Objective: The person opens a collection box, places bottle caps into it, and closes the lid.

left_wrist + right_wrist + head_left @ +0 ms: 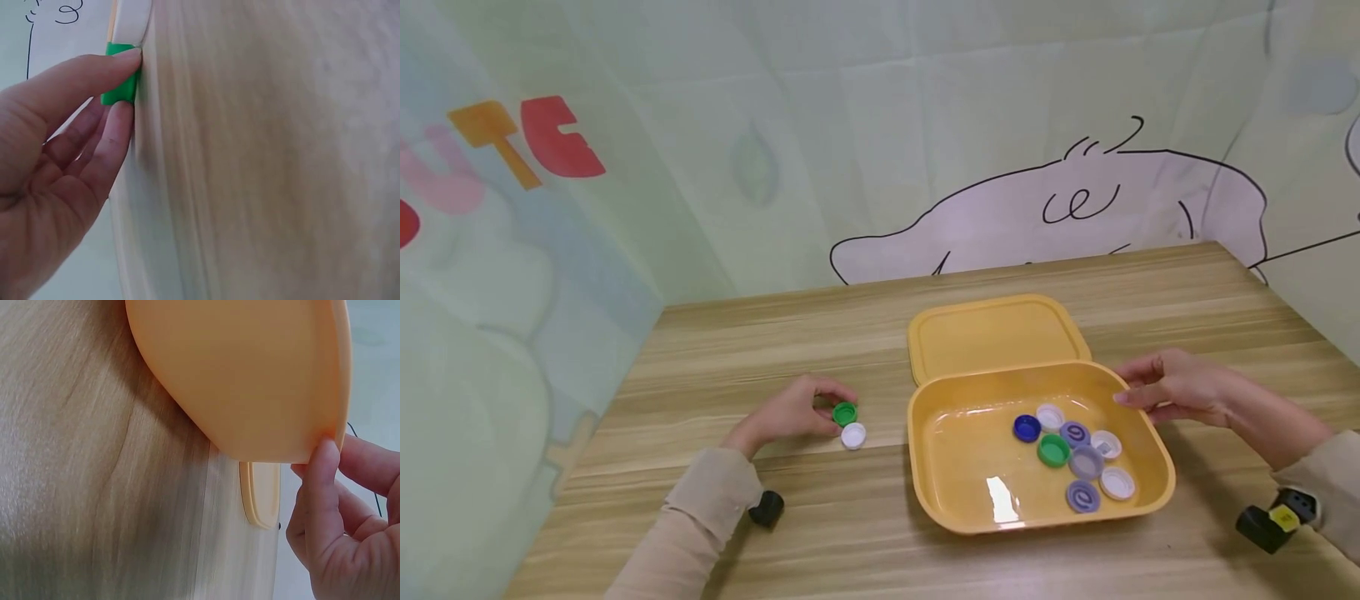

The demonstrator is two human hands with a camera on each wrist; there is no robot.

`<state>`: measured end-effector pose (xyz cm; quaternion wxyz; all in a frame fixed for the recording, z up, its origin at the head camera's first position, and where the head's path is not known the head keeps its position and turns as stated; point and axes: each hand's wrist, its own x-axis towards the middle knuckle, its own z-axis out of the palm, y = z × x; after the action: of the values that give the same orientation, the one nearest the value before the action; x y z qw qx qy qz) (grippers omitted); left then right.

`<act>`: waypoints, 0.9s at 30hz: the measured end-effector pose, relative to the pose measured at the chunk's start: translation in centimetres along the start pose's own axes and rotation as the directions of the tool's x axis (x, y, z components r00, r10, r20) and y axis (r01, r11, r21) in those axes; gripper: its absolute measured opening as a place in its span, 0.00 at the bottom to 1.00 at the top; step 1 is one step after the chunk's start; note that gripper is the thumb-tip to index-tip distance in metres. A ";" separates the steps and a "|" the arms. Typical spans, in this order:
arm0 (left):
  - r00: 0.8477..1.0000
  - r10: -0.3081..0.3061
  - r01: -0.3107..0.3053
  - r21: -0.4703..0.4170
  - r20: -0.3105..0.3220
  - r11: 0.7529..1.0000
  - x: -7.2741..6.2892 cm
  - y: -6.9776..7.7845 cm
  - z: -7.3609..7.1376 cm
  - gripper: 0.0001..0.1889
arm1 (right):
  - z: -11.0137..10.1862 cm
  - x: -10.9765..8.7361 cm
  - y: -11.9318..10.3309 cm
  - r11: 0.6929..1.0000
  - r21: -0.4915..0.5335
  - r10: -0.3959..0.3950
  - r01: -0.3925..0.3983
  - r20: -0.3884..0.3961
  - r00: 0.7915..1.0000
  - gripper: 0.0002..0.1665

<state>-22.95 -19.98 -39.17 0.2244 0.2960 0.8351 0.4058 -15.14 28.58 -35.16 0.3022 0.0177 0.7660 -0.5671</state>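
Note:
My left hand (801, 407) pinches a green bottle cap (845, 413) at the table's surface, thumb on one side and fingers on the other in the left wrist view. Right beside it lies a white bottle cap (853, 436). My right hand (1180, 387) grips the far right corner of a yellow plastic box (955, 508), its thumb (325, 472) against the outer wall. Inside the box, mostly in its right half, lie several bottle caps: a dark blue cap (1027, 428), a green cap (1053, 451), and several white and pale purple ones.
Behind the box a yellow lid (1000, 333) lies flat on the wooden table (760, 333), partly hidden by the box's far rim. A printed cloth (775, 125) hangs along the back and left of the table. Each wrist carries a small black device (767, 509).

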 end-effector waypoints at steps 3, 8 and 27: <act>1.000 -0.001 0.001 -0.006 0.003 1.000 0.0 0.0 0.1 0.21 | 0.0 0.0 0.1 1.000 0.009 -0.001 0.001 0.000 1.000 0.33; 1.000 -0.010 0.010 0.000 -0.002 1.000 0.0 0.1 0.1 0.21 | 0.0 0.0 0.2 1.000 0.017 -0.009 0.009 0.001 1.000 0.33; 0.998 -0.013 0.018 0.077 -0.065 0.997 -0.7 1.7 -0.2 0.19 | -0.2 0.1 0.5 1.000 0.020 -0.019 0.019 0.002 1.000 0.33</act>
<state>-22.04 -19.68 -37.59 0.1888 0.2850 0.8593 0.3805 -15.14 28.85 -35.58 0.2976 0.0127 0.7601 -0.5775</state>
